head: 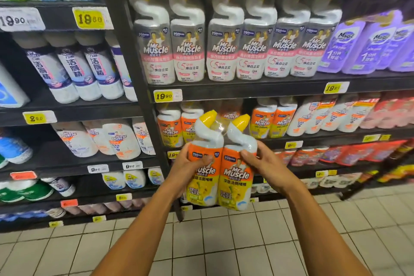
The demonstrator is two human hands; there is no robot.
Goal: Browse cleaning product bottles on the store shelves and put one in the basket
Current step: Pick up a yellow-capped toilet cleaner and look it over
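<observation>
I hold a shrink-wrapped twin pack of orange-and-yellow toilet cleaner bottles point(220, 172) upright in front of the shelves, its yellow caps pointing up. My left hand point(187, 169) grips the left bottle, thumb across its orange label. My right hand point(267, 169) grips the right bottle from the side, fingers curled round its shoulder. No basket is in view.
Dark shelves point(246, 89) hold white twin packs point(235, 36) above, purple bottles point(367, 45) to the right and more orange packs point(271, 122) behind the held one. Left shelves carry white bottles point(76, 69). Yellow price tags point(164, 96) line the shelf edges. Pale tiled floor point(224, 242) lies below.
</observation>
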